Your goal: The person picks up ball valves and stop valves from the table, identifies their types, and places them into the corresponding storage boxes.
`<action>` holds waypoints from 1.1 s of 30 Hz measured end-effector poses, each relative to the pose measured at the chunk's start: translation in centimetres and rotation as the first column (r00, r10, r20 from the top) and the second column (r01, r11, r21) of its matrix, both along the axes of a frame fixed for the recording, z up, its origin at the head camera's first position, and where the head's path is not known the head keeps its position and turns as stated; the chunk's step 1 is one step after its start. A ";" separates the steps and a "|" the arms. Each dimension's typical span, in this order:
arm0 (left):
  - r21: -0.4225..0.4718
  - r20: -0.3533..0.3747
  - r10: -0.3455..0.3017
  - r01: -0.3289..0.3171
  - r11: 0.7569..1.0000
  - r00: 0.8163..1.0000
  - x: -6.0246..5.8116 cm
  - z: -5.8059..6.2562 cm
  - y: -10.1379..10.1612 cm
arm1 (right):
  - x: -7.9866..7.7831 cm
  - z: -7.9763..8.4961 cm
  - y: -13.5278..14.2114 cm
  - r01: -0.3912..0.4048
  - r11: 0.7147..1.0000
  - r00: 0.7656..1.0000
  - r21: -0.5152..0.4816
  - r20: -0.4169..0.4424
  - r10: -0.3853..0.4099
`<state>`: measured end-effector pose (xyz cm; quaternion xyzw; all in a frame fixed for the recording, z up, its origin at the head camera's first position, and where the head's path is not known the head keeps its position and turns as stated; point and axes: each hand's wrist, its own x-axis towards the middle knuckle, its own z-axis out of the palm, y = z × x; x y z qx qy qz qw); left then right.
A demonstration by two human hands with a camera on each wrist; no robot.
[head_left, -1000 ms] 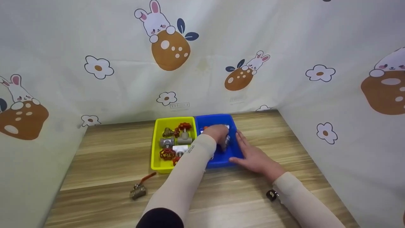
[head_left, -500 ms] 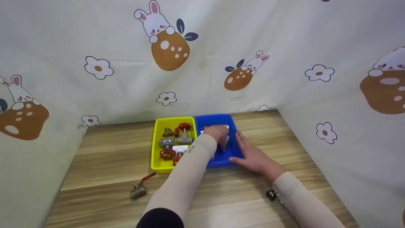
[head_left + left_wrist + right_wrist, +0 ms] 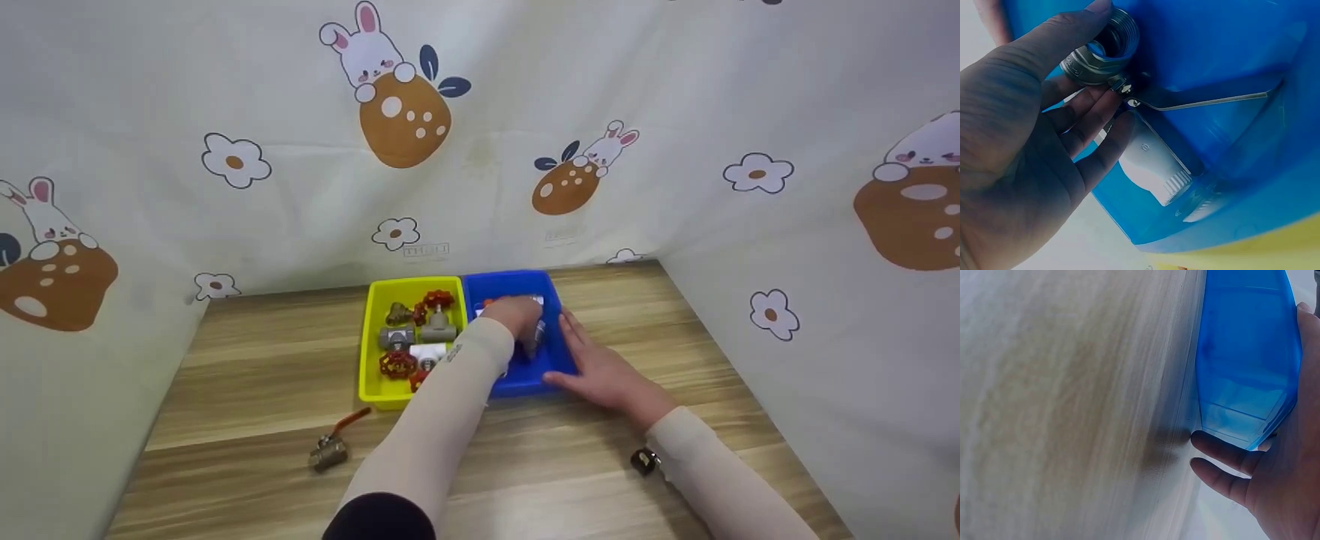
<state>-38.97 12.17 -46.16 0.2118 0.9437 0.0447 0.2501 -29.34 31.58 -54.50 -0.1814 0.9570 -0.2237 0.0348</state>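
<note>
My left hand (image 3: pixel 517 315) reaches down into the blue bin (image 3: pixel 517 389). It pinches a metal ball valve (image 3: pixel 1085 66), thumb at the threaded rim and fingers against the body underneath. The valve's flat lever (image 3: pixel 1213 104) points away from the hand, toward the bin wall. A white plastic fitting (image 3: pixel 1148 157) lies beside the fingers in the left wrist view. My right hand (image 3: pixel 604 373) rests against the bin's right side with fingers extended, its thumb at the front corner. In the right wrist view, two fingertips (image 3: pixel 1221 447) stretch along the blue outer wall (image 3: pixel 1247 354).
Adjoining on the left, a yellow bin (image 3: pixel 364 360) holds several valves with red handwheels (image 3: pixel 397 365). A brass ball valve (image 3: pixel 328 453) with an orange lever lies on the wooden table (image 3: pixel 247 375). Patterned cloth walls (image 3: pixel 495 180) stand at the back and sides.
</note>
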 end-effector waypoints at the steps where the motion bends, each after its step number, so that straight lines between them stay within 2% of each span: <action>1: -0.012 0.005 0.004 -0.004 1.000 1.000 0.2 0.4 0.0 | 0.0 0.0 0.0 -0.005 1.000 1.000 -0.001 -0.007 0.005; 4: -0.043 0.007 0.000 0.001 0.999 1.000 0.5 1.0 0.1 | 0.0 0.1 0.0 -0.022 1.000 0.999 -0.008 -0.028 0.022; 9: -0.046 -0.022 -0.046 0.045 0.998 0.999 0.3 0.7 -0.1 | 0.0 0.1 0.0 -0.030 0.999 0.999 -0.014 -0.043 0.029; 13: -0.021 0.002 -0.051 0.051 0.998 0.999 0.4 1.0 -0.4 | 0.0 0.1 0.0 -0.028 0.999 0.999 -0.019 -0.041 0.028; 20: 0.098 0.075 -0.023 0.016 0.995 0.997 -0.2 1.0 -1.2 | 0.0 0.0 0.1 -0.013 1.000 1.000 -0.003 -0.013 0.013; 27: 0.237 0.034 -0.082 0.071 0.969 0.996 -0.5 0.4 -2.4 | 0.1 0.2 0.0 -0.009 1.000 1.000 -0.007 -0.008 0.009; 33: 0.264 -0.024 -0.123 0.125 0.956 0.992 -0.2 0.2 -3.2 | 0.1 0.3 -0.2 -0.031 0.999 0.999 -0.012 -0.037 0.030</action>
